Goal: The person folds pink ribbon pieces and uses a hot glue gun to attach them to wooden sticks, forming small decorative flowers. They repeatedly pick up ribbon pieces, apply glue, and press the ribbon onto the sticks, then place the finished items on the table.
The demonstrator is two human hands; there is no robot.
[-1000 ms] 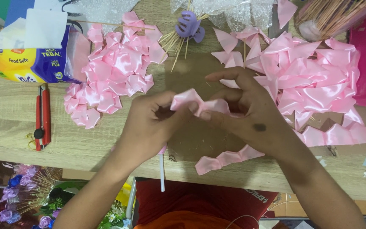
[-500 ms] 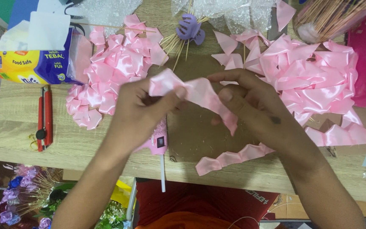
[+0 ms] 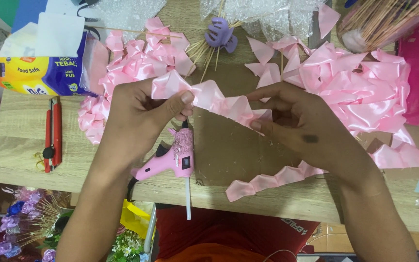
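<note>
Both hands meet at the centre of the frame over a wooden table (image 3: 20, 145), stretching one folded pink satin ribbon strip (image 3: 219, 99) between them. The left hand (image 3: 136, 119) pinches the strip's left end between thumb and fingers; the right hand (image 3: 301, 126) pinches the right end, fingers curled around it. The strip sags in pleats from upper left down to the right.

The table's near edge runs along the lower part of the frame, and its left edge shows at the far left. Open tabletop lies between the hands and the near edge, and in a band at the left around the cutter; the upper half of the frame is crowded.

One pink glue gun (image 3: 173, 157) lies just below the left hand, its glue stick poking past the near edge. One red utility knife (image 3: 52, 136) lies at the left, well apart from the hands. One tissue pack (image 3: 44, 63), blue and yellow, sits in the upper left corner. One purple hair claw (image 3: 221, 35) rests at top centre on a scatter of thin wooden skewers (image 3: 202, 51), too many to count. A second pleated ribbon strip (image 3: 272, 180) lies under the right wrist near the table's edge. Two heaps of folded pink ribbon pieces flank the hands: a left heap (image 3: 132, 63) and a larger right heap (image 3: 360, 87); the pieces cannot be counted.
</note>
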